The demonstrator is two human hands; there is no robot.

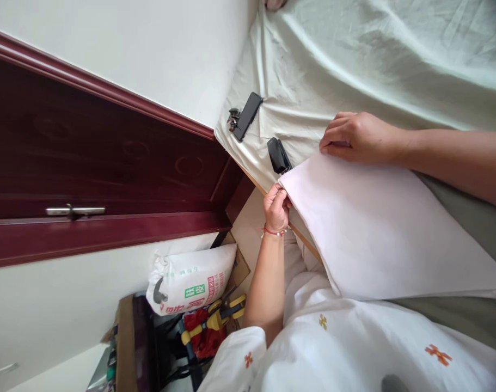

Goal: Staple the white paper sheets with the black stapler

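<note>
Two bare hands at the edges of large white sheets

With the middle of the white sheets as the clock's center, the left hand sits at nine, thumb and bent fingers pinched together on the corner. The right hand lies between eleven and twelve, palm down, fingers curled close together at the upper edge; whether they grip it, I cannot tell. The layered sheets slant toward four o'clock across the pale green cloth.

Just beside the left hand, at ten, is a black stapler; whether it touches the corner is unclear. Farther out at ten lie a black oblong object and a small dark cluster.

A red beaded bracelet rings the left wrist. The white shirt fills seven o'clock. Between eight and nine, well apart, lean a printed white sack and, just below it, a yellow-and-blue object. The dark red door stands past nine.
</note>
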